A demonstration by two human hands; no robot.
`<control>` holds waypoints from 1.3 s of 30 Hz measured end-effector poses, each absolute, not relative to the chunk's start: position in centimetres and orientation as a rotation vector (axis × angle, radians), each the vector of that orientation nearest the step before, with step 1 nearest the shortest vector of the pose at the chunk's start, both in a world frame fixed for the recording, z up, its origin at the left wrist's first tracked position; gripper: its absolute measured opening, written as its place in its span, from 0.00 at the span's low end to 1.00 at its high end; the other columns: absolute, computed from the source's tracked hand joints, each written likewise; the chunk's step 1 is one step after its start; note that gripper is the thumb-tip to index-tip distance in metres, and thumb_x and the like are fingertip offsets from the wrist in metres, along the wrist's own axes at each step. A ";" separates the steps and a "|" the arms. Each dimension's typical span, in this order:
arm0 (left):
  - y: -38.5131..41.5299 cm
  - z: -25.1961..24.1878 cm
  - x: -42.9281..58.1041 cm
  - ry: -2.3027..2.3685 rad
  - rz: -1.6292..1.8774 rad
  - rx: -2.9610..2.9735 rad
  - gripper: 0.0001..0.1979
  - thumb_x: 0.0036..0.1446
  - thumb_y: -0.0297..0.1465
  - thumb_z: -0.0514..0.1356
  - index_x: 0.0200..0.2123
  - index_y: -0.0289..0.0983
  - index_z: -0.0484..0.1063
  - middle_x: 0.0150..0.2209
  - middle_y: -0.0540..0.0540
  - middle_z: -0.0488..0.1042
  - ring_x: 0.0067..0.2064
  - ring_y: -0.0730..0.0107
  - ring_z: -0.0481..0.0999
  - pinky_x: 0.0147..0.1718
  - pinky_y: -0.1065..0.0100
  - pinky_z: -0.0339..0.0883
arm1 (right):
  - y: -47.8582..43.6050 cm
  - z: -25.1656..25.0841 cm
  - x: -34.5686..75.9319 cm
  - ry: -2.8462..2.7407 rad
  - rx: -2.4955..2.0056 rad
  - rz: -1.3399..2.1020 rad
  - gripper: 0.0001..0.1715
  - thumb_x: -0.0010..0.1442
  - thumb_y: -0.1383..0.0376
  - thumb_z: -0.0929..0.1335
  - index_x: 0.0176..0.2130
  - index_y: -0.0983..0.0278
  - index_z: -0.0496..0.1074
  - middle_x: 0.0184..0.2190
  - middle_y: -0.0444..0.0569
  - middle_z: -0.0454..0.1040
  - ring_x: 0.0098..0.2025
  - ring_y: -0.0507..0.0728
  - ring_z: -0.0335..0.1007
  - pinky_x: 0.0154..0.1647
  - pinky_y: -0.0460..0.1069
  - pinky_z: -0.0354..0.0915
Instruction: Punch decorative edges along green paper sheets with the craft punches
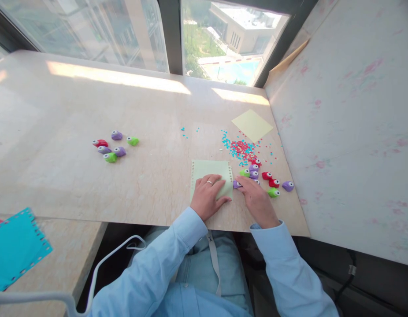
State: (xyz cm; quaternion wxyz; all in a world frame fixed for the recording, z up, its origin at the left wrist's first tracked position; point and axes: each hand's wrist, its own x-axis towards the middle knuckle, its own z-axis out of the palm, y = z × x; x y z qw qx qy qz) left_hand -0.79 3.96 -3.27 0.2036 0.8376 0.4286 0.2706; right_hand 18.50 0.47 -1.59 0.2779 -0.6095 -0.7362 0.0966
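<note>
One pale green sheet (207,168), beneath left grip (208,196)

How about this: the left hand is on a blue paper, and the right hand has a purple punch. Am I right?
Not quite: the paper under the left hand is pale green, not blue, as the head view shows. The right hand does have a purple punch.

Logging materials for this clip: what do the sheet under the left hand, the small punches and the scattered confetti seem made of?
Pale green sheet: probably matte paper; thin, flat, with punched edges.
Small punches: likely glossy plastic; smooth, rounded, brightly coloured bodies.
Confetti: perhaps paper, being tiny flat bits; finish too small to tell.
</note>
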 end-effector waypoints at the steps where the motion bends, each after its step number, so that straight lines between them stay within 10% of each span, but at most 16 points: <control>1: 4.0 -3.3 -0.8 1.196 0.750 2.338 0.24 0.53 0.45 0.66 0.50 0.39 0.72 0.54 0.40 0.72 0.57 0.53 0.67 0.52 0.53 0.60 | 0.5 -1.6 18.5 -1.969 -1.639 0.265 0.22 0.65 0.71 0.59 0.54 0.62 0.72 0.51 0.55 0.76 0.54 0.61 0.71 0.58 0.60 0.68; 39: 3.8 -3.0 -0.9 1.198 0.701 2.343 0.23 0.54 0.47 0.64 0.49 0.42 0.72 0.55 0.39 0.71 0.58 0.52 0.66 0.52 0.52 0.59 | 0.3 -1.4 19.0 -2.002 -1.602 0.382 0.22 0.65 0.69 0.60 0.54 0.59 0.73 0.53 0.52 0.76 0.56 0.60 0.71 0.58 0.60 0.68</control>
